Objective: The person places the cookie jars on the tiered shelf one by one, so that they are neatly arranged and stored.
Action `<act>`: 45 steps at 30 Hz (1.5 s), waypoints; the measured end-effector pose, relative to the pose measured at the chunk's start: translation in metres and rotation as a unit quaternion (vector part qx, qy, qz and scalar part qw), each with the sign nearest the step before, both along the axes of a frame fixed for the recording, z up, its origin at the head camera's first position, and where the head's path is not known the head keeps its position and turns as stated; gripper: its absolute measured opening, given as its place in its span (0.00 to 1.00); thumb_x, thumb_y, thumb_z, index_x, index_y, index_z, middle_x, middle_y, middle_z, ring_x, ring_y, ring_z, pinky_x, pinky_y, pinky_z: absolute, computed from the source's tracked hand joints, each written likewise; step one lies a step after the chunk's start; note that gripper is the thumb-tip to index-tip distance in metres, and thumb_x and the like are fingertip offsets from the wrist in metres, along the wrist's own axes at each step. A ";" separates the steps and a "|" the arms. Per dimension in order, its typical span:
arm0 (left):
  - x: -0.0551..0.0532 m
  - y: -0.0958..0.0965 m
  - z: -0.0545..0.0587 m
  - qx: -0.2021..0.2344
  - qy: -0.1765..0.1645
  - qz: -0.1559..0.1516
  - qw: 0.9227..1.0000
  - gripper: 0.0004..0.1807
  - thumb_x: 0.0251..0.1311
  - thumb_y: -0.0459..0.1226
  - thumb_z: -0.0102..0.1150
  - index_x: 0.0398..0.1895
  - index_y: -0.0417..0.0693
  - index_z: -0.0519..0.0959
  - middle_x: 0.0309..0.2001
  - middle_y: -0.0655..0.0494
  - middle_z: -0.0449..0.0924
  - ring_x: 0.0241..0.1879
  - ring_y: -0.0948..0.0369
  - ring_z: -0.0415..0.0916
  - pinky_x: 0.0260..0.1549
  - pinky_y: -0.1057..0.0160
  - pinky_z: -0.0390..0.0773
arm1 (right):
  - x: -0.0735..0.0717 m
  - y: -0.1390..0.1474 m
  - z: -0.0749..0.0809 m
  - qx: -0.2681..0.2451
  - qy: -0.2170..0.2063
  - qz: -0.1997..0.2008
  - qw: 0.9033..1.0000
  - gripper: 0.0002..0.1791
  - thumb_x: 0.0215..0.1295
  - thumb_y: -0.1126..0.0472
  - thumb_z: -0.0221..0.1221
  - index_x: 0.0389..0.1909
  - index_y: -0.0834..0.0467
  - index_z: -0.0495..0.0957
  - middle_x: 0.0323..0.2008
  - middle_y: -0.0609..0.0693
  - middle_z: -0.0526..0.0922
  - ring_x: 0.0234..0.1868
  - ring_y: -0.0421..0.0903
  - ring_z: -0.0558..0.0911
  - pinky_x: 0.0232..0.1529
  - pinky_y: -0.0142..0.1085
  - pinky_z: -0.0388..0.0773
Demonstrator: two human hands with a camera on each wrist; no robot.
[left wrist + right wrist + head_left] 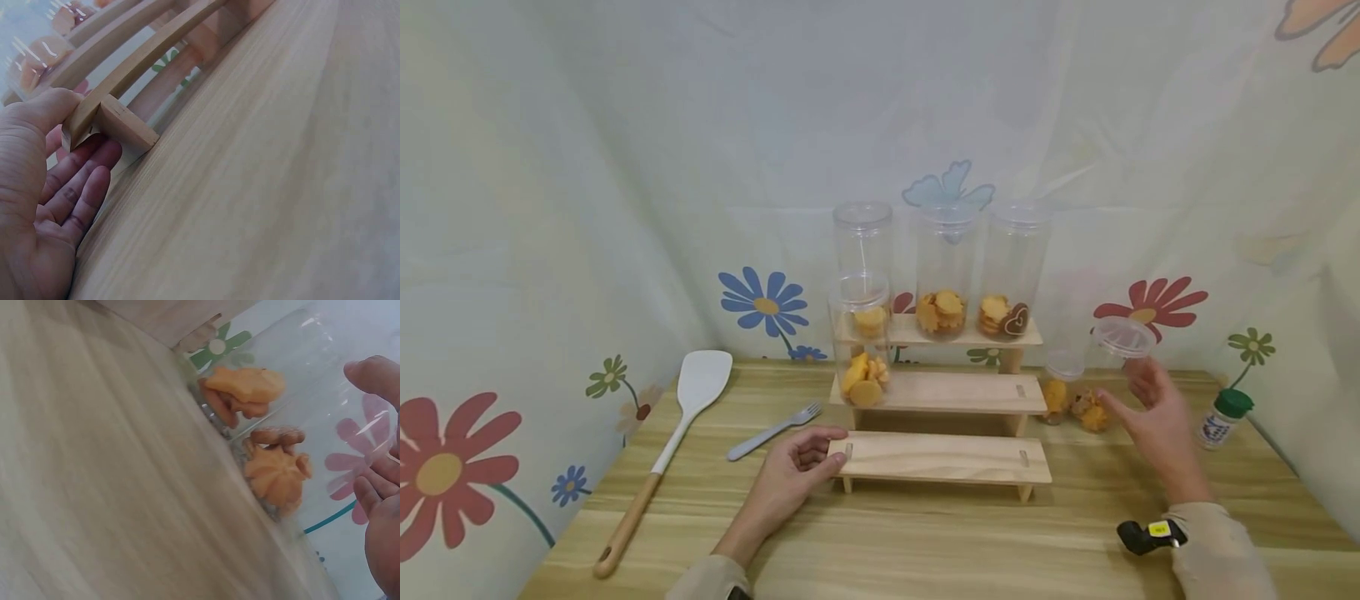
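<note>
My left hand [797, 467] pinches the left end of the lowest shelf [936, 457] of a three-step wooden stand. In the left wrist view its thumb lies along the shelf's end [78, 119], with the other fingers below. On the right, my right hand [1161, 421] curls round a clear lidded jar [1108, 375], thumb in front and fingers at the far side. Star-shaped cookies [281, 478] lie in its bottom, close to the tabletop in the right wrist view. Just left of it is a shorter clear jar [1063, 365] with cookies.
Three tall cookie jars [946, 258] stand on the top shelf; another jar [857, 333] is at the middle shelf's left end. A green-capped shaker [1219, 418] stands at far right. Left of the stand lie a grey fork [771, 432] and a white spatula [673, 433] with wooden handle.
</note>
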State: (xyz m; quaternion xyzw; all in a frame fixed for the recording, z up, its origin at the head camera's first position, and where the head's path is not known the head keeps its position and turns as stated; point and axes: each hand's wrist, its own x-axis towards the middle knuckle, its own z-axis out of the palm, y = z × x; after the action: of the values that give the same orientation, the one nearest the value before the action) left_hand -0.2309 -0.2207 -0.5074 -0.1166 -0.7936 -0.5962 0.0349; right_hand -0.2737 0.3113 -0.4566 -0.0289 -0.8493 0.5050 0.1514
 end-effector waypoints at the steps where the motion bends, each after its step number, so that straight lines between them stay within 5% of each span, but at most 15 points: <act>1: 0.000 0.000 0.000 0.000 -0.001 0.000 1.000 0.17 0.71 0.41 0.77 0.61 0.54 0.89 0.47 0.51 0.89 0.46 0.58 0.85 0.49 0.64 0.85 | 0.000 0.000 -0.001 0.001 0.000 0.003 1.000 0.54 0.79 0.44 0.69 0.91 0.60 0.48 0.86 0.69 0.59 0.84 0.74 0.61 0.77 0.72 0.62; 15: 0.001 0.000 0.001 0.001 -0.008 -0.002 1.000 0.17 0.71 0.42 0.78 0.61 0.57 0.89 0.47 0.51 0.89 0.47 0.57 0.85 0.49 0.64 0.85 | -0.004 -0.002 -0.010 0.002 0.010 0.013 1.000 0.51 0.79 0.47 0.70 0.90 0.61 0.52 0.84 0.67 0.64 0.82 0.71 0.65 0.80 0.65 0.62; 21: 0.000 0.000 0.000 -0.001 -0.003 -0.002 1.000 0.17 0.72 0.42 0.77 0.61 0.59 0.89 0.47 0.52 0.89 0.47 0.58 0.85 0.49 0.64 0.85 | -0.004 -0.001 -0.011 0.018 0.024 0.012 0.999 0.50 0.80 0.49 0.70 0.89 0.62 0.54 0.83 0.66 0.66 0.81 0.69 0.69 0.80 0.42 0.68; 27: 0.000 0.000 -0.001 -0.001 0.001 -0.007 1.000 0.17 0.72 0.42 0.77 0.61 0.58 0.89 0.47 0.52 0.89 0.46 0.58 0.85 0.48 0.64 0.85 | -0.005 -0.002 -0.013 0.017 0.030 0.005 0.999 0.49 0.79 0.51 0.70 0.89 0.62 0.55 0.81 0.67 0.69 0.79 0.69 0.71 0.68 0.17 0.69; 40: -0.001 0.000 -0.002 0.001 -0.009 -0.002 1.000 0.17 0.71 0.43 0.78 0.61 0.57 0.89 0.47 0.52 0.89 0.47 0.58 0.85 0.49 0.64 0.85 | 0.000 0.000 0.003 0.008 0.030 -0.050 0.998 0.46 0.77 0.49 0.72 0.86 0.58 0.62 0.78 0.63 0.74 0.77 0.64 0.74 0.77 0.37 0.73; 45: -0.001 -0.001 -0.001 0.001 0.001 -0.002 1.000 0.17 0.72 0.42 0.77 0.61 0.53 0.89 0.47 0.50 0.89 0.46 0.58 0.85 0.48 0.65 0.85 | 0.003 0.002 0.024 0.004 0.035 -0.090 0.995 0.43 0.76 0.47 0.73 0.84 0.55 0.67 0.76 0.60 0.77 0.75 0.56 0.77 0.71 0.28 0.75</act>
State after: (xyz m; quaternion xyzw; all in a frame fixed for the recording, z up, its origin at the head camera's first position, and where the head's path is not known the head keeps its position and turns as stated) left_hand -0.2324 -0.2216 -0.5087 -0.1186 -0.7928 -0.5968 0.0343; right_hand -0.2703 0.3130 -0.4329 -0.0870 -0.8395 0.4865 0.2259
